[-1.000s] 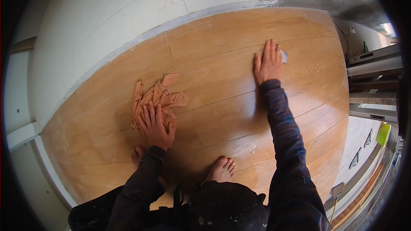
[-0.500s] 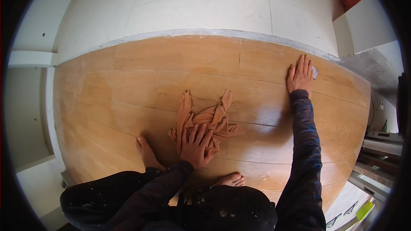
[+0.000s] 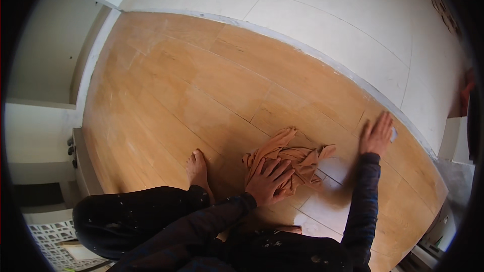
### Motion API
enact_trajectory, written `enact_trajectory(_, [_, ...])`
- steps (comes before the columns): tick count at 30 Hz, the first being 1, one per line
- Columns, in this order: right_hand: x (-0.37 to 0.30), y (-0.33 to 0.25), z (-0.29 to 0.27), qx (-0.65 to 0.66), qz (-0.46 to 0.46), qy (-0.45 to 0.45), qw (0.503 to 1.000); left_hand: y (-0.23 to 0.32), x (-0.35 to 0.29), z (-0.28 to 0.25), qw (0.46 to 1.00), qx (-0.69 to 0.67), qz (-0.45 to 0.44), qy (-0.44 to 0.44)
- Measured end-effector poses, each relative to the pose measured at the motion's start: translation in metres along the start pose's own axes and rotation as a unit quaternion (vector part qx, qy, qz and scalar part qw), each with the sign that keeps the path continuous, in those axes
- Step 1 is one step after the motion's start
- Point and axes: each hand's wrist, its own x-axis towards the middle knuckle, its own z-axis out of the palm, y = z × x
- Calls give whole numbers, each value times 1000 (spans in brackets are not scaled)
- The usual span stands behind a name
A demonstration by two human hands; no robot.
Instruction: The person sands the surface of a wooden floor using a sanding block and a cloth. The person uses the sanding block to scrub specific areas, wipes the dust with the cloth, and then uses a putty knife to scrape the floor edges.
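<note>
A crumpled orange-brown cloth (image 3: 302,163) lies on the wood-look floor (image 3: 201,85) in front of my feet. My left hand (image 3: 268,182) rests on its near side, palm down with the fingers spread. Farther right, my right hand (image 3: 376,135) lies flat on the planks close to the pale border strip, its fingers stretched out. A small whitish-grey flat piece (image 3: 394,134) peeks out beside those fingers. Most of it is hidden by the hand, so its kind cannot be told.
A pale, rough strip (image 3: 327,65) divides the planks from large white tiles (image 3: 338,35). My bare left foot (image 3: 197,168) stands left of the cloth. White framing (image 3: 98,55) runs along the left. At the far right are a white block (image 3: 454,138) and something red (image 3: 467,93).
The view has turned, so the floor appears slanted. My right hand has slid left along the border with the pale piece beside it. My left hand stays on the cloth, fingers spread wider.
</note>
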Motion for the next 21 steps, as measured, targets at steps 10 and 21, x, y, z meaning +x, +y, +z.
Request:
enact_trajectory(10, [-52,-225,-28,79,-223,-118,964,14,-7,29,994,-35,-66,82])
enact_trajectory(21, [31,-149,28,65,-244,0,968,-41,-84,7,974,-42,-204,94])
